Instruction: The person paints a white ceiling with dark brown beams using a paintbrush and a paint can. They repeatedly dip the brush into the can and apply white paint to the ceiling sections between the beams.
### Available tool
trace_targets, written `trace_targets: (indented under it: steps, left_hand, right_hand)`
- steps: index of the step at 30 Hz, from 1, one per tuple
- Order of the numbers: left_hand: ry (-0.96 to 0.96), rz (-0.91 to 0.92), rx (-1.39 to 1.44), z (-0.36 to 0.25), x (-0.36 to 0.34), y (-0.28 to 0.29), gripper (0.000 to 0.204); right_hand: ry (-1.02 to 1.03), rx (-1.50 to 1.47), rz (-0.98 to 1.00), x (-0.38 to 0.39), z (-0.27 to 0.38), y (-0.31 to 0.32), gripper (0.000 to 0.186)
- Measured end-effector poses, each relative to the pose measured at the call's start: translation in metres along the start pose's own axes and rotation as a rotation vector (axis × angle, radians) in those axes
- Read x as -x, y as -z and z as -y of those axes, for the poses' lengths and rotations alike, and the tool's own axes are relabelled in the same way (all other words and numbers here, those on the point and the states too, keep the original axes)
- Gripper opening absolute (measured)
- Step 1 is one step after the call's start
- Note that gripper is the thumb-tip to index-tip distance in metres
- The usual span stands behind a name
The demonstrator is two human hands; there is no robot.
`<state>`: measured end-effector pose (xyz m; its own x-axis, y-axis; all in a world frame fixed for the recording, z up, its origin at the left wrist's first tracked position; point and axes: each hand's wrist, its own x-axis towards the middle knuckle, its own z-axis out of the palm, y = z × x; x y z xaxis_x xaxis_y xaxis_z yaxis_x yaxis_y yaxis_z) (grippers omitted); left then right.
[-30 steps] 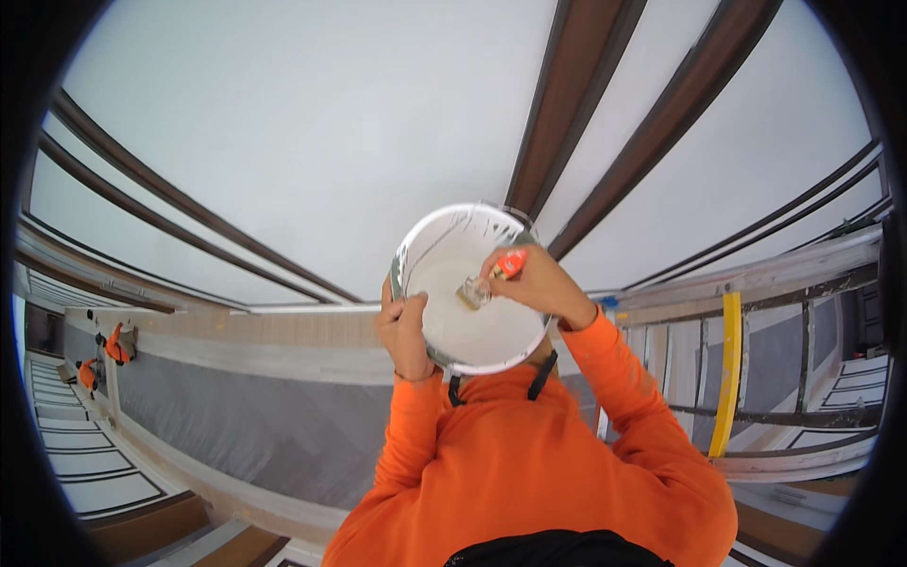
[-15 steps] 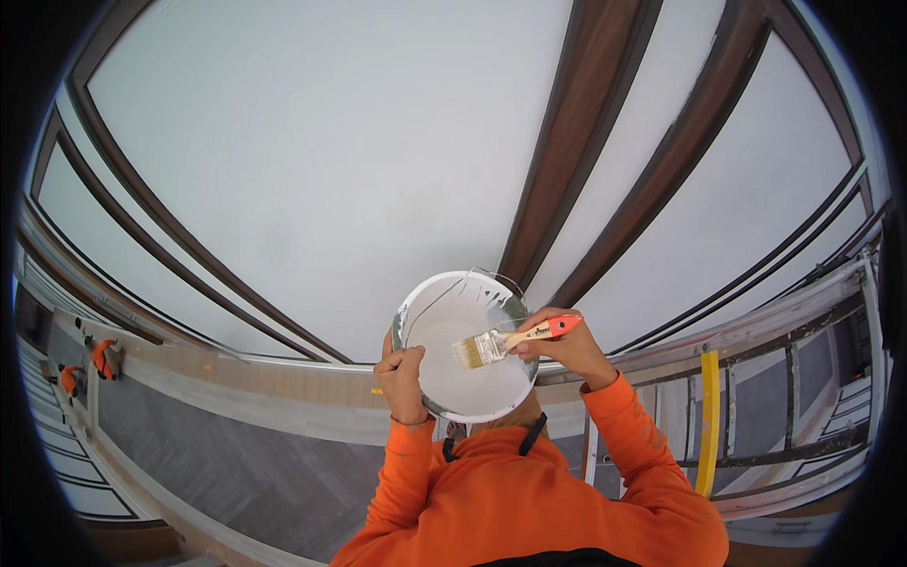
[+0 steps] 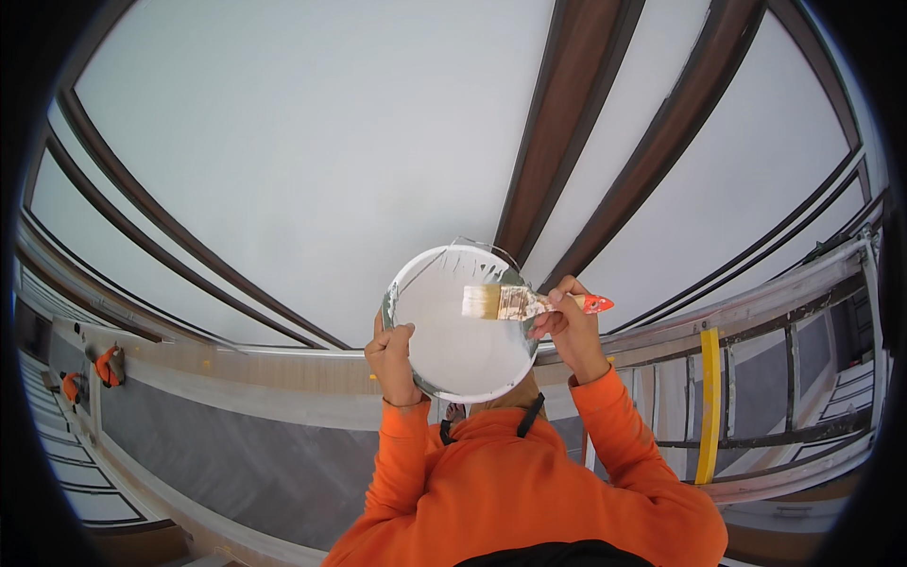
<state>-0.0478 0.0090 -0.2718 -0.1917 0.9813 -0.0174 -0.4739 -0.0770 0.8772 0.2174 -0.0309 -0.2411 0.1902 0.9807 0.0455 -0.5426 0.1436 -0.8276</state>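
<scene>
A round white bucket (image 3: 430, 288) is held up before my chest, its mouth toward me. White paint coats the inside, with drips and greenish-grey smears near the rim, and a thin wire handle (image 3: 463, 241) stands at its far side. My left hand (image 3: 392, 362) grips the rim on the left, thumb on the inner edge. Over the bucket's mouth is a flat paintbrush (image 3: 515, 303) with white-loaded bristles pointing left. My right hand (image 3: 573, 326) holds its wooden, red-ended handle at the bucket's right edge.
Ahead stands a white wall (image 3: 302, 161) with dark brown trim (image 3: 576, 104). A paint-spattered ladder (image 3: 794, 383) with a yellow bar (image 3: 707, 406) is on my right. Far below left, two people in orange (image 3: 109, 366) are near the grey floor (image 3: 236, 454).
The paintbrush has lifted and turned level, its bristle tips now whiter. Both hands and the bucket have shifted slightly farther from me.
</scene>
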Motion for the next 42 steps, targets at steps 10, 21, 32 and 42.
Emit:
trace_targets:
  steps: [10,21,32,42]
  left_hand:
    - [0.016,0.049,-0.020,0.008,-0.005,0.006,0.015]
    - [0.058,0.066,0.012,-0.017,0.004,-0.013,0.025]
    - [-0.003,0.017,0.074,-0.043,0.008,-0.025,0.017]
    - [-0.002,0.023,0.084,-0.028,0.009,-0.020,0.015]
  right_hand:
    - [0.031,-0.502,0.295,0.011,-0.006,0.008,0.013]
    - [0.088,-0.627,0.395,0.012,0.013,-0.015,0.022]
    - [1.017,-0.081,0.403,-0.056,0.157,-0.149,0.020]
    - [1.827,1.221,0.158,-0.135,0.250,-0.216,0.023]
